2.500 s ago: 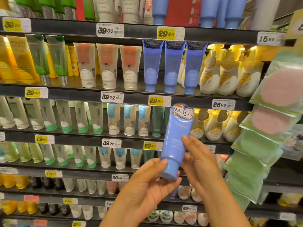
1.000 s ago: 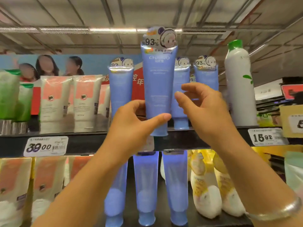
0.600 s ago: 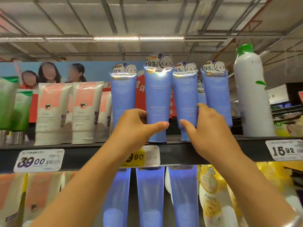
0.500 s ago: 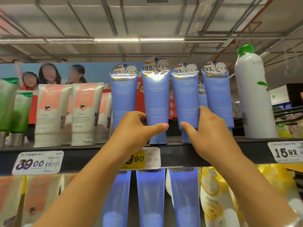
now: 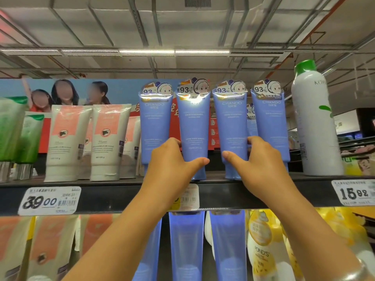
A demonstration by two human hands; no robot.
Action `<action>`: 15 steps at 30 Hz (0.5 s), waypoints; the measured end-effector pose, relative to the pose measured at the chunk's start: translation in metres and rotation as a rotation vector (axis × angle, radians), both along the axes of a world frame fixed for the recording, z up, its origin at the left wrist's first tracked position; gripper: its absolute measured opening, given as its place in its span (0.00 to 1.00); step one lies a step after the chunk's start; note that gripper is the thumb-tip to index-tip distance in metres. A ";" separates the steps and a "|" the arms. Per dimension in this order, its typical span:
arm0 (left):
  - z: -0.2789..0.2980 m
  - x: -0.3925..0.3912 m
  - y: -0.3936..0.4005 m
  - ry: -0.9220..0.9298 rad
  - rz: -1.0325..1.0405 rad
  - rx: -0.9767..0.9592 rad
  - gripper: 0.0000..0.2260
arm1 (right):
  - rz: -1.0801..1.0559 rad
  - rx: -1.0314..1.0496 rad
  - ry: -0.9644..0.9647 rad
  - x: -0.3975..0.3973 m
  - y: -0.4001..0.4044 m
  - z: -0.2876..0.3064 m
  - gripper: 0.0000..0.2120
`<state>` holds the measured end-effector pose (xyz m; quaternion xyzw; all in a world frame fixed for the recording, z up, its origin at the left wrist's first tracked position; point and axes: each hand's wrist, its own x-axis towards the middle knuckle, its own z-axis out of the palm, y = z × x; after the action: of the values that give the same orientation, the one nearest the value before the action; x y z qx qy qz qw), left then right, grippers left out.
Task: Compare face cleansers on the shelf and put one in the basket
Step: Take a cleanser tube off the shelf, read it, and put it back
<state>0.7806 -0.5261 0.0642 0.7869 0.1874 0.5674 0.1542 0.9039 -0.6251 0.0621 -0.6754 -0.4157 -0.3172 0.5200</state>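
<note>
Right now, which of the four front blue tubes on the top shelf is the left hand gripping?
The second blue tube from the left: the left hand wraps its base, thumb across the front. The right hand grips the third blue tube; the end ones stand free.

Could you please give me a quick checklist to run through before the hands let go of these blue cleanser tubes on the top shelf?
1. Second blue tube stands cap-down on the top shelf: ok, upright.
2. Left hand grips that tube: ok, thumb across its front.
3. Right hand steadies the third blue tube: ok, thumb in front, fingers behind.
4. Row of four tubes is even: ok, tops level.
5. Tube caps sit fully back from the shelf lip: cannot tell, hands cover them.
6. Basket is ready: cannot tell, none in view.
</note>
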 end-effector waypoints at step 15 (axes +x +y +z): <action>-0.022 -0.028 -0.037 -0.166 -0.155 -0.031 0.20 | 0.391 0.273 -0.026 -0.038 -0.037 -0.014 0.18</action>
<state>0.7525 -0.5630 0.0422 0.7467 0.1216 0.6141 0.2248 0.8660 -0.6620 0.0486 -0.5014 -0.4983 -0.2724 0.6528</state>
